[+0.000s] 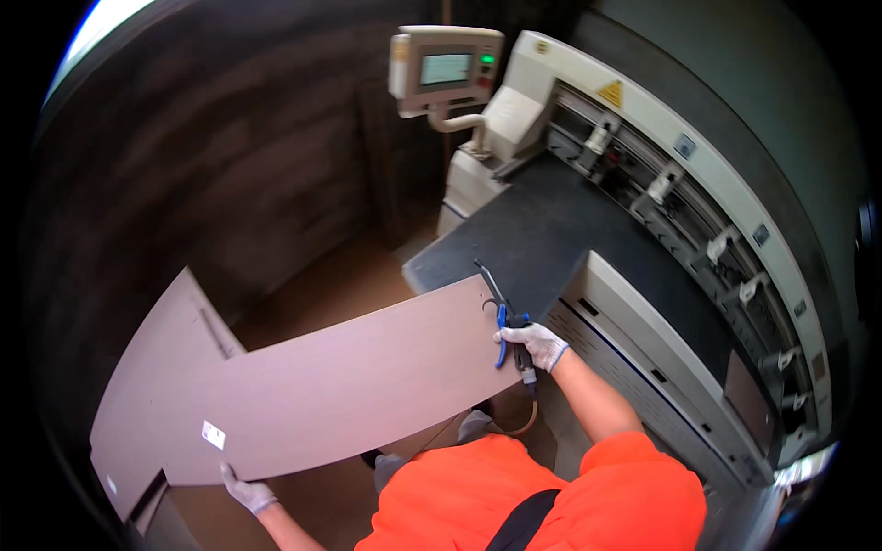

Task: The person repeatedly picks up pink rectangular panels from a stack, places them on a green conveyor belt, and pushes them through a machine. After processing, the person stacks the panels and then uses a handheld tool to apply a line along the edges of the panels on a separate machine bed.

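A long pinkish-brown panel (pixel 358 376) stretches across in front of me, wider at its left end, with a white label (pixel 213 434) on its face. At its near edge my gloved left hand (pixel 248 491) grips it, the thumb showing on the edge and the other fingers largely hidden. My gloved right hand (pixel 540 344) is wrapped round a black air blow gun (pixel 516 321) with a blue lever. The gun lies over the panel's right end, its thin nozzle pointing away from me. A hose (pixel 531 418) hangs from its handle.
On the right stands a long pale machine (pixel 634 294) with a dark bed (pixel 542 220) and a row of clamp-like units (pixel 661 184). A control box with a lit screen (pixel 447 69) rises beyond it. Another brown panel (pixel 749 399) sits at the machine's near end. A dark wall (pixel 230 156) fills the left.
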`<state>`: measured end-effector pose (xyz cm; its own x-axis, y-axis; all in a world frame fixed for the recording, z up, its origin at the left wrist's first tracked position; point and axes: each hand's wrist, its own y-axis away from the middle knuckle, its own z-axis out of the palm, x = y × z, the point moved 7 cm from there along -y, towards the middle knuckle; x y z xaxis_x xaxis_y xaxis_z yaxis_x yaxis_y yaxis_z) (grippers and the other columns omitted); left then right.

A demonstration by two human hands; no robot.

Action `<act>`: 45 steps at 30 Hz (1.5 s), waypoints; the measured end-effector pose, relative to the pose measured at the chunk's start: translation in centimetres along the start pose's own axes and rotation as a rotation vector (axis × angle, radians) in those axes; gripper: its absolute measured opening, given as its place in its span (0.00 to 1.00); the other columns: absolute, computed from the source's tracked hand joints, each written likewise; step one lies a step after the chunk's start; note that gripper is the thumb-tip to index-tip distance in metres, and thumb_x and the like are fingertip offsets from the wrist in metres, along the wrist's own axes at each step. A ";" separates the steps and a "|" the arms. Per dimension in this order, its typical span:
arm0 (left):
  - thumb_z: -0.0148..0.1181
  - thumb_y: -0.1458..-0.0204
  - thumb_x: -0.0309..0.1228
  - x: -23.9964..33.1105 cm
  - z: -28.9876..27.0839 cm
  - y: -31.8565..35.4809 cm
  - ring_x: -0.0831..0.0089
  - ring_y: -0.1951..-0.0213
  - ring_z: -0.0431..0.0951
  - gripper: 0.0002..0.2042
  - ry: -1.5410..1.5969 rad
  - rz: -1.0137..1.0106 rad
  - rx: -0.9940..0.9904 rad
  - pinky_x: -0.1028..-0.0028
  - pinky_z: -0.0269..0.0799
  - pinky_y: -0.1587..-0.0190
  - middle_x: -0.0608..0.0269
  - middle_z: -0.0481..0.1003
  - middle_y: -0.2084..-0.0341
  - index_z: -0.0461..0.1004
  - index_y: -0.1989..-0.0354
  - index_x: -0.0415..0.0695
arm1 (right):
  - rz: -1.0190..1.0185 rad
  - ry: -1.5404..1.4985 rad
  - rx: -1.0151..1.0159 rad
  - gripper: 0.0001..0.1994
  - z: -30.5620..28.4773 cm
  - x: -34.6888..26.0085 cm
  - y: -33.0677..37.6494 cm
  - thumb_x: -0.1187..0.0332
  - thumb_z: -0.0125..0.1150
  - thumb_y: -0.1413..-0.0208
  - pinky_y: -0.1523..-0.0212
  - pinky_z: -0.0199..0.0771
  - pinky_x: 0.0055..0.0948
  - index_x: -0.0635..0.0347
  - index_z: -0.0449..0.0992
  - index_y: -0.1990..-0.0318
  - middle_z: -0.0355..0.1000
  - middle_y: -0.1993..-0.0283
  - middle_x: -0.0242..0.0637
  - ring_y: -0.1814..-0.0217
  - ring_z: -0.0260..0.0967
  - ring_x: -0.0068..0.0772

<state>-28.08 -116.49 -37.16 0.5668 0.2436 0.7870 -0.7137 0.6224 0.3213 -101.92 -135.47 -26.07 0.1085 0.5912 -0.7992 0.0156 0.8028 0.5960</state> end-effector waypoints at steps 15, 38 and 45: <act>0.63 0.47 0.26 -32.5 22.7 26.1 0.51 0.43 0.79 0.23 0.295 -0.456 -0.052 0.54 0.75 0.34 0.48 0.79 0.44 0.75 0.41 0.32 | -0.104 0.168 0.376 0.16 -37.0 -13.5 -18.0 0.56 0.82 0.51 0.74 0.67 0.36 0.58 0.84 0.66 0.75 0.71 0.30 0.76 0.66 0.25; 0.75 0.52 0.46 -40.4 55.0 30.1 0.42 0.50 0.77 0.32 -1.532 0.919 -1.319 0.50 0.72 0.44 0.42 0.79 0.55 0.76 0.45 0.35 | -0.016 -0.655 0.156 0.13 -15.6 10.1 -4.0 0.62 0.77 0.42 0.56 0.77 0.28 0.57 0.85 0.54 0.81 0.60 0.26 0.59 0.76 0.21; 0.76 0.51 0.39 -39.4 51.1 31.0 0.41 0.41 0.74 0.28 -1.124 0.485 -1.670 0.49 0.69 0.37 0.41 0.77 0.44 0.77 0.45 0.35 | 0.002 -0.553 0.553 0.14 -18.5 13.3 3.0 0.60 0.80 0.46 0.56 0.68 0.26 0.55 0.87 0.57 0.79 0.61 0.23 0.60 0.70 0.19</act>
<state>-93.57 -144.77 -31.24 -0.4160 0.5023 0.7581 0.6503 0.7470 -0.1381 -118.78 -123.79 -36.37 0.5862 0.3519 -0.7297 0.4919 0.5612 0.6657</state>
